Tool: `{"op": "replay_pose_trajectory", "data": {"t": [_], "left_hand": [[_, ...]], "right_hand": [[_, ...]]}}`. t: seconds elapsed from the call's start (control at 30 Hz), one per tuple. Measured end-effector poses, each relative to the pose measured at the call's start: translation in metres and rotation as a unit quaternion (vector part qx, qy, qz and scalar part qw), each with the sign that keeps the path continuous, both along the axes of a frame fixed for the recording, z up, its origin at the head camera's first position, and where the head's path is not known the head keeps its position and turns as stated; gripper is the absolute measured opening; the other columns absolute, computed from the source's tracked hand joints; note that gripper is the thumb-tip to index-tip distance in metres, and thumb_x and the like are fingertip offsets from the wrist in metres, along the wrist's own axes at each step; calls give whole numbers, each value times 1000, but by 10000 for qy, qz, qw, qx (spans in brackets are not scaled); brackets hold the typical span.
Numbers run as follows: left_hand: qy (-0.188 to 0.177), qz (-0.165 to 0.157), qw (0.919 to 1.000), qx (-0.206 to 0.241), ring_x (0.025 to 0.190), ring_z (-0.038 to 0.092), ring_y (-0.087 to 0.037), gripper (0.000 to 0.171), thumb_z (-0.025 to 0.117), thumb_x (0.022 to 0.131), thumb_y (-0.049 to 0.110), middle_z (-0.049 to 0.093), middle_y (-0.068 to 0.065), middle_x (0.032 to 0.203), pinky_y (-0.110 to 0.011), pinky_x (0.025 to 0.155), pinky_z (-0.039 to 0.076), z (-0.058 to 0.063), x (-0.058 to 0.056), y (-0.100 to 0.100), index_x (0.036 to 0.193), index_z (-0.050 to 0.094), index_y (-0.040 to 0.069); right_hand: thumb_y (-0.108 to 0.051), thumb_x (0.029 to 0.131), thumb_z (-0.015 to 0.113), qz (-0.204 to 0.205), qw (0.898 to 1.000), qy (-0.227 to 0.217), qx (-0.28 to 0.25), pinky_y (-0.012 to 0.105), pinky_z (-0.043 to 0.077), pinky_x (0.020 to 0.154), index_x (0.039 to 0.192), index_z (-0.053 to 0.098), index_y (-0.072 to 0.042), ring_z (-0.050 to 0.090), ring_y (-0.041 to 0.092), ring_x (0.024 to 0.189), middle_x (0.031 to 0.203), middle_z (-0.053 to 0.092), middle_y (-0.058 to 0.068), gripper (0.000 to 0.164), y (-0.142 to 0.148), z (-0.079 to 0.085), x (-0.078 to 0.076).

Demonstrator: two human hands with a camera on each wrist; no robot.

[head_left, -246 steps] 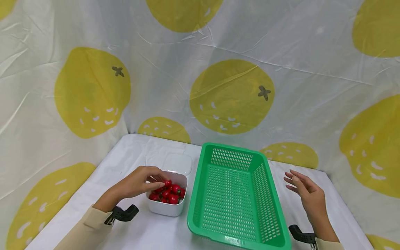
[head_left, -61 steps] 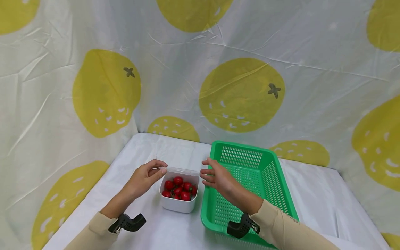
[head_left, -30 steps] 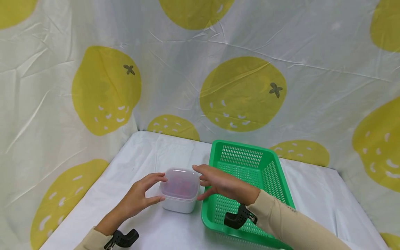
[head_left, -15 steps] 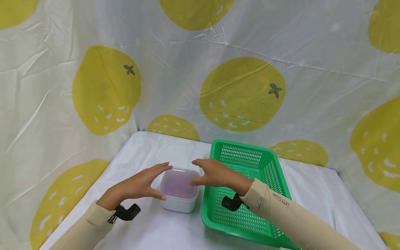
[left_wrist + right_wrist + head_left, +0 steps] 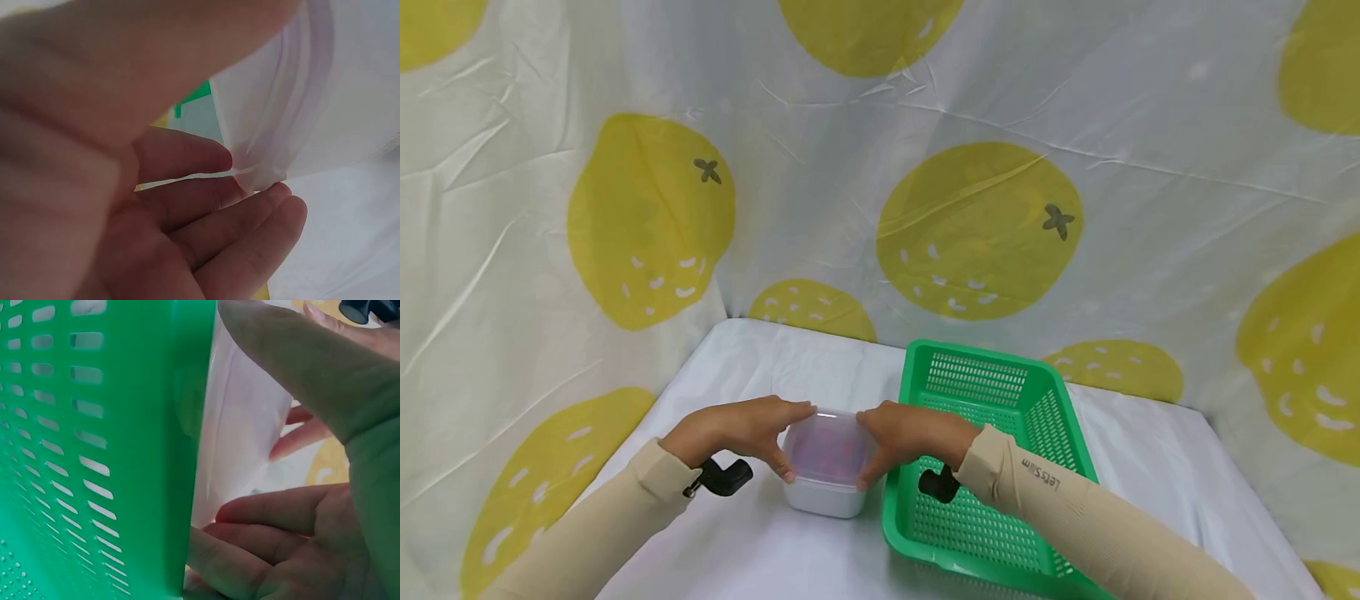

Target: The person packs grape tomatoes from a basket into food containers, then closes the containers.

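Observation:
A small white food container (image 5: 824, 500) stands on the white cloth with a translucent lid (image 5: 826, 442) over its top. Red cherry tomatoes show only as a blurred pink patch through the lid. My left hand (image 5: 747, 427) grips the left side, thumb at the front corner and fingers at the back corner. The right hand (image 5: 904, 433) holds the opposite side in the same way. In the left wrist view, fingertips (image 5: 284, 215) lie right at the lid's corner. Seen from the right wrist, fingers (image 5: 269, 515) curl at the container's side, beside a green basket wall (image 5: 181, 450).
The green perforated basket (image 5: 898, 540) stands close to the container's right, under my right forearm. White cloth (image 5: 745, 550) covers the table. Behind and to the left hangs a pale curtain (image 5: 805, 192) with yellow fruit prints.
Earlier, my left hand was at the tomatoes in the uncovered container and the lid lay behind it. The lid then came over the top; both hands have now closed in on the sides.

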State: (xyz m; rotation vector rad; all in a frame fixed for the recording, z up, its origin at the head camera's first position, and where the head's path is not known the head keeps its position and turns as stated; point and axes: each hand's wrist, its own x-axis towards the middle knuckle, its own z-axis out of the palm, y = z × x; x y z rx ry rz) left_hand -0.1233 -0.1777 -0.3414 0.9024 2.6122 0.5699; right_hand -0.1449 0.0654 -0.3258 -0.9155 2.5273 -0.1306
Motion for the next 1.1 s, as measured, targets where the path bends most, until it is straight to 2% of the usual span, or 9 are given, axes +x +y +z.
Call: {"op": "replay_pose_trajectory", "data": {"t": [0.2, 0.43, 0.57, 0.77, 0.93, 1.1], "left_hand": [[134, -55, 9999, -14, 127, 48, -35, 98, 88, 66, 35, 47, -19, 142, -47, 103, 40, -2, 0, 1, 140, 41, -8], [170, 24, 9998, 105, 127, 48, -33, 98, 88, 65, 33, 47, -18, 143, -46, 103, 40, -5, 2, 0, 141, 41, -7], [197, 160, 9997, -14, 129, 45, -36, 99, 88, 65, 33, 43, -18, 146, -48, 105, 37, -8, 4, 1, 143, 39, -5], [69, 365, 9991, -179, 133, 39, -38, 101, 86, 66, 32, 36, -17, 151, -50, 107, 34, -8, 9, 4, 146, 35, -3], [-77, 294, 9991, -293, 137, 34, -39, 102, 84, 69, 34, 29, -17, 154, -50, 109, 31, -6, 10, 5, 148, 31, -2], [-207, 257, 9982, -493, 139, 31, -37, 102, 83, 73, 36, 25, -18, 156, -49, 110, 29, 0, 8, 4, 149, 28, -1]], "right_hand": [[-48, 65, 87, 94, 9998, 148, -26, 25, 48, 67, 109, 59, -11, 54, 11, 78, 85, 57, -6, 64, -1, -3, 1], [-45, 64, 88, -28, 9997, 226, -76, 25, 48, 66, 107, 59, -9, 53, 12, 78, 85, 56, -5, 63, -2, -4, 5], [-45, 64, 88, -128, 9996, 232, -43, 25, 47, 67, 107, 58, -10, 52, 13, 80, 86, 56, -4, 63, -3, -5, 7], [-42, 64, 89, -211, 9995, 223, -124, 25, 47, 67, 108, 58, -9, 53, 13, 79, 87, 56, -4, 63, -2, -4, 11], [-43, 65, 88, -222, 9995, 215, -109, 25, 48, 70, 111, 58, -10, 52, 13, 81, 89, 56, -4, 64, 1, -6, 12], [-44, 68, 86, -61, 9998, 171, -121, 26, 49, 76, 116, 55, -9, 54, 13, 87, 95, 58, -3, 67, 0, -5, 9]]}}
